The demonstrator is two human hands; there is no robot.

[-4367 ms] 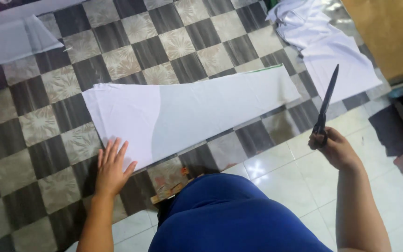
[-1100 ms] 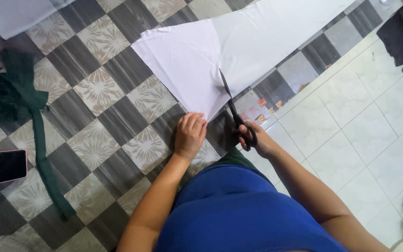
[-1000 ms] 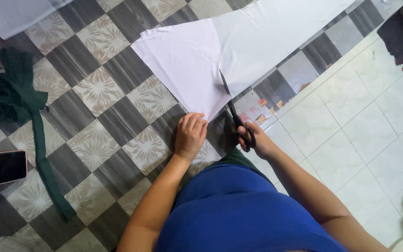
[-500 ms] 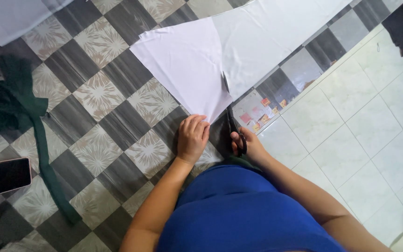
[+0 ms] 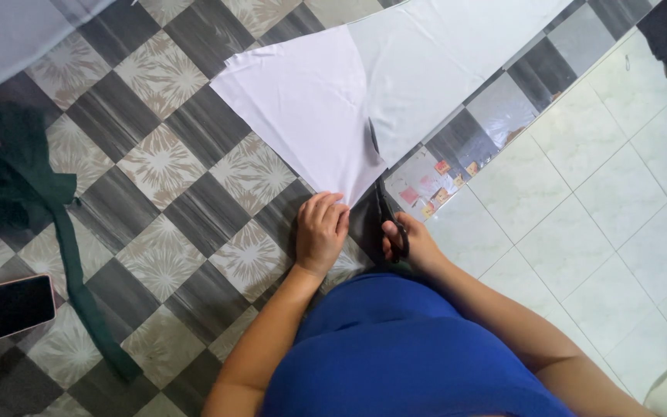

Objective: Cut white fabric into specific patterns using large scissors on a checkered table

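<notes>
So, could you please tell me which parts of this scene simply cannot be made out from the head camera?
- Scissors: the handles are buried in the right hand, and whether the blades are open is too small to tell.
- White cloth: its far end is cut off by the top edge.
- Phone: partly cut off by the left edge, screen dark.
- Left hand: its palm lies face down near the cloth's corner; contact unclear.
- Green cloth: bunched, shape unclear.

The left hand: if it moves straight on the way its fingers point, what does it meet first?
The left hand points up the frame, fingertips at the white cloth's near corner. Going straight on, it would likely slide onto that cloth first, left of the scissors.
</notes>
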